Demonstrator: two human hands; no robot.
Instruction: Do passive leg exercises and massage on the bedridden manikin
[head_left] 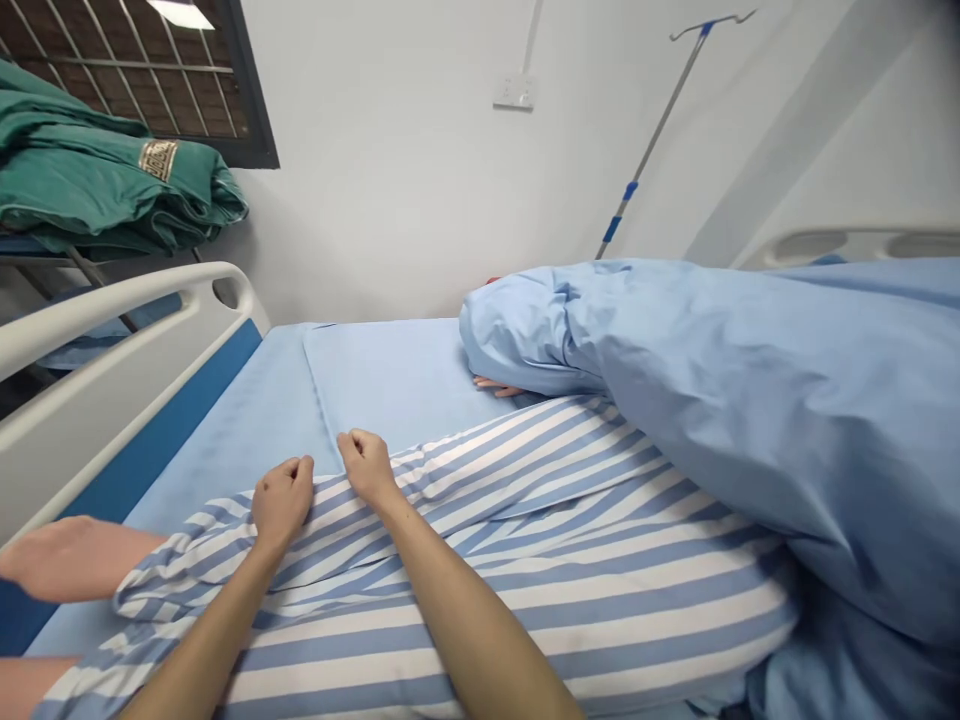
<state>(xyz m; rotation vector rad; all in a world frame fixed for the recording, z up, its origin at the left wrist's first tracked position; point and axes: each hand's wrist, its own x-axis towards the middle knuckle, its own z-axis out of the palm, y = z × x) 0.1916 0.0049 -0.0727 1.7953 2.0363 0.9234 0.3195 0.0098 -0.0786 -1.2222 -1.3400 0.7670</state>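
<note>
In the head view, our left hand (pixel 283 503) and right hand (pixel 367 467) pinch a striped patient gown (pixel 480 600): fingers curled together, clamped on its cloth, their tips hidden in the folds. A blue quilt (pixel 750 420) hides whatever lies beyond, and only part of another hand (pixel 495 385) shows beneath it. A forearm (pixel 67 558), cut off by the frame, lies near the white bed rail (pixel 112 298).

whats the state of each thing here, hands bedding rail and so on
left hand: pinching the striped fabric
right hand: pinching the striped fabric
blue-and-white striped fabric: gathered up at both hands
blue duvet: bunched, covering another person's hand except the fingers
white bed side rail: raised
green blanket: folded in a pile
iv pole: hooks bare
</note>
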